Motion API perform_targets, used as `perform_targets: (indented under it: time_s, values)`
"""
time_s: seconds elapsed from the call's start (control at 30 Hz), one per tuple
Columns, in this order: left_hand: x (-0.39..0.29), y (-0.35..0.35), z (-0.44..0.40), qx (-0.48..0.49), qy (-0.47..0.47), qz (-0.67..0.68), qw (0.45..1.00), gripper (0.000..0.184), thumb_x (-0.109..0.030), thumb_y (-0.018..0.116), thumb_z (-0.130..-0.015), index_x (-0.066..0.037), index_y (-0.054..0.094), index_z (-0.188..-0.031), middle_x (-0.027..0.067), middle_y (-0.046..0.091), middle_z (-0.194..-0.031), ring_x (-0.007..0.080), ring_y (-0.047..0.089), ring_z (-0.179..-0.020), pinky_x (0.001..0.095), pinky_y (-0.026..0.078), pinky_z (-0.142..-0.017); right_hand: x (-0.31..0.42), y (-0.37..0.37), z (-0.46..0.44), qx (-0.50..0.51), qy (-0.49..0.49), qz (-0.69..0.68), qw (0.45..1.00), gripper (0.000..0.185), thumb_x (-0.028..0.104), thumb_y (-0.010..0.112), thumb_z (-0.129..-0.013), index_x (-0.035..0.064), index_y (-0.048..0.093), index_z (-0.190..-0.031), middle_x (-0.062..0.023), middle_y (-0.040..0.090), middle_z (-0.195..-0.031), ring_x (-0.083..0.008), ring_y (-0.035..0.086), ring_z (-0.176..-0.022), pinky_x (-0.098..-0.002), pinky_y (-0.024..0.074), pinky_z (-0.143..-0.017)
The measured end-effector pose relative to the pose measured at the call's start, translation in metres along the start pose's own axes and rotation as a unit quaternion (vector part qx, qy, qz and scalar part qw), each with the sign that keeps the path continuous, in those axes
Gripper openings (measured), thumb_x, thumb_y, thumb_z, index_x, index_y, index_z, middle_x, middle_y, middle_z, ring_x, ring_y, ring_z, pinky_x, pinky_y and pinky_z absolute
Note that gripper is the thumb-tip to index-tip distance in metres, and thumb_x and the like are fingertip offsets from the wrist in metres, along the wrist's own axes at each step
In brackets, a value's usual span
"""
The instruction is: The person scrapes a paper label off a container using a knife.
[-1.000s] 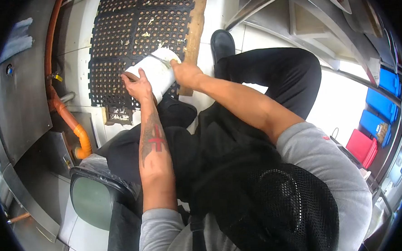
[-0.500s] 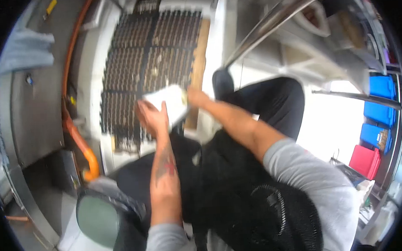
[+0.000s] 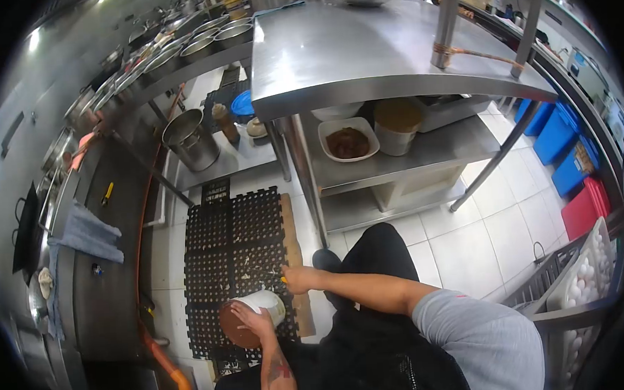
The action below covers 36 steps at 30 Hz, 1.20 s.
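Note:
A white bucket [image 3: 270,303] with a reddish-brown end, perhaps its lid [image 3: 236,332], is tilted between my knees above the black rubber mat. My left hand [image 3: 253,318] lies on that brown end, fingers stretched out and spread. Just past the bucket's far right side is my right hand [image 3: 302,279], its fingers closed. A small bit of yellow [image 3: 284,278] shows at the fingers; what it belongs to is too small to make out.
The holed rubber mat [image 3: 215,235] covers the floor ahead. A steel table [image 3: 361,51] stands in front, with a bowl of brown food [image 3: 348,144] on its lower shelf. At left are a steel counter [image 3: 107,255] and orange pipe [image 3: 169,365]; egg trays [image 3: 577,280] stand at right.
My view has lifted, bringing the steel table and shelves into sight. The bucket now shows its brown end, with my left hand laid flat on it. My right hand has come away from the bucket's side.

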State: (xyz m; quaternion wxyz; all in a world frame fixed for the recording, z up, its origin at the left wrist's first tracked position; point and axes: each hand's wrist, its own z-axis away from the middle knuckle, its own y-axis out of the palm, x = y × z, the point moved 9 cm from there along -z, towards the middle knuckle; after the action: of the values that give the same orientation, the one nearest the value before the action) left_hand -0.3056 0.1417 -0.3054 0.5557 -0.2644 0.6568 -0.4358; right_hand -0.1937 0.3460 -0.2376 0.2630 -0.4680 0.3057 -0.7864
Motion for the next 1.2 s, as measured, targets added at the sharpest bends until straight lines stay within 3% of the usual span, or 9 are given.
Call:
perform_targets:
  time_s: [0.1, 0.17, 0.2, 0.3, 0.4, 0.5, 0.63, 0.77, 1.2]
  values:
    - [-0.002, 0.018, 0.010, 0.041, 0.058, -0.080, 0.994, 0.095, -0.012, 0.071, -0.076, -0.004, 0.020, -0.155, 0.0175, 0.016, -0.163, 0.0382, 0.013, -0.150, 0.0796, 0.014, -0.106, 0.001, -0.004, 0.008, -0.011, 0.011, -0.020, 1.000, 0.052, 0.017, 0.057, -0.086, -0.0104, 0.042, -0.127, -0.0305, 0.067, -0.105, -0.0430, 0.066, -0.100, -0.0486, 0.0527, -0.084]
    - [0.021, 0.047, 0.008, 0.205, -0.027, -0.101, 0.973, 0.098, -0.014, 0.072, -0.077, -0.009, 0.017, -0.157, 0.0148, 0.008, -0.165, 0.0391, 0.005, -0.151, 0.0809, 0.013, -0.105, -0.004, -0.005, 0.006, -0.013, 0.017, -0.031, 0.999, 0.059, 0.017, 0.060, -0.084, -0.0100, 0.039, -0.133, -0.0307, 0.067, -0.104, -0.0427, 0.066, -0.099, -0.0484, 0.0529, -0.084]
    - [0.014, 0.034, 0.003, 0.115, 0.016, -0.123, 0.986, 0.075, -0.016, 0.071, -0.079, -0.007, 0.042, -0.147, 0.0208, 0.037, -0.154, 0.0376, 0.032, -0.144, 0.0703, 0.029, -0.107, -0.007, -0.005, 0.005, -0.014, 0.024, -0.038, 0.999, 0.060, 0.017, 0.059, -0.084, -0.0094, 0.038, -0.134, -0.0303, 0.067, -0.104, -0.0423, 0.066, -0.099, -0.0487, 0.0530, -0.083]
    - [0.049, 0.050, -0.047, 0.128, 0.028, -0.068, 0.989, 0.041, -0.020, 0.068, -0.083, -0.002, 0.067, -0.121, 0.0250, 0.064, -0.121, 0.0365, 0.061, -0.116, 0.0529, 0.047, -0.097, -0.007, -0.015, 0.005, -0.028, 0.035, -0.055, 0.997, 0.059, 0.017, 0.059, -0.084, -0.0079, 0.039, -0.134, -0.0290, 0.067, -0.102, -0.0412, 0.067, -0.097, -0.0488, 0.0534, -0.081]
    - [-0.091, -0.112, -0.002, -0.015, 0.049, 0.047, 0.998, 0.026, -0.026, 0.068, -0.088, -0.002, 0.075, -0.094, 0.0183, 0.073, -0.091, 0.0325, 0.071, -0.085, 0.0413, 0.055, -0.076, -0.036, 0.035, -0.055, -0.082, -0.007, -0.172, 0.982, 0.050, 0.011, 0.058, -0.083, -0.0039, 0.042, -0.128, -0.0248, 0.067, -0.086, -0.0400, 0.068, -0.080, -0.0510, 0.0533, -0.068]
    - [-0.084, -0.143, -0.024, -0.054, 0.129, 0.158, 0.977, 0.029, -0.029, 0.076, -0.085, -0.001, 0.074, -0.090, 0.0147, 0.073, -0.082, 0.0209, 0.070, -0.077, 0.0346, 0.053, -0.073, 0.031, -0.050, 0.020, -0.217, -0.067, -0.127, 0.966, 0.039, 0.011, 0.059, -0.086, 0.0032, 0.040, -0.119, -0.0292, 0.064, -0.083, -0.0476, 0.065, -0.077, -0.0556, 0.0494, -0.065]
    - [-0.086, -0.149, -0.015, 0.129, -0.078, 0.428, 0.891, 0.055, -0.042, 0.071, -0.091, -0.002, 0.058, -0.126, 0.0105, 0.068, -0.114, 0.0169, 0.065, -0.095, 0.0280, 0.049, -0.078, 0.082, -0.072, 0.054, -0.221, -0.189, -0.202, 0.935, 0.041, 0.015, 0.067, -0.086, 0.0044, 0.040, -0.116, -0.0261, 0.065, -0.095, -0.0472, 0.064, -0.089, -0.0516, 0.0516, -0.076]
    - [-0.101, -0.152, 0.002, 0.185, -0.085, 0.600, 0.773, 0.038, -0.034, 0.071, -0.092, -0.003, 0.065, -0.114, 0.0077, 0.070, -0.105, 0.0178, 0.067, -0.094, 0.0298, 0.050, -0.074, 0.104, -0.067, 0.075, -0.199, -0.222, -0.205, 0.932, 0.039, 0.015, 0.067, -0.086, 0.0045, 0.040, -0.114, -0.0241, 0.066, -0.102, -0.0458, 0.064, -0.093, -0.0504, 0.0523, -0.077]
    - [-0.077, -0.187, 0.010, 0.072, -0.148, 0.646, 0.746, 0.030, -0.020, 0.067, -0.094, -0.001, 0.061, -0.117, 0.0146, 0.069, -0.111, 0.0246, 0.066, -0.099, 0.0394, 0.053, -0.087, 0.127, -0.057, 0.107, -0.165, -0.339, -0.122, 0.918, 0.030, 0.011, 0.062, -0.087, 0.0052, 0.042, -0.109, -0.0220, 0.065, -0.087, -0.0432, 0.065, -0.082, -0.0519, 0.0506, -0.069]
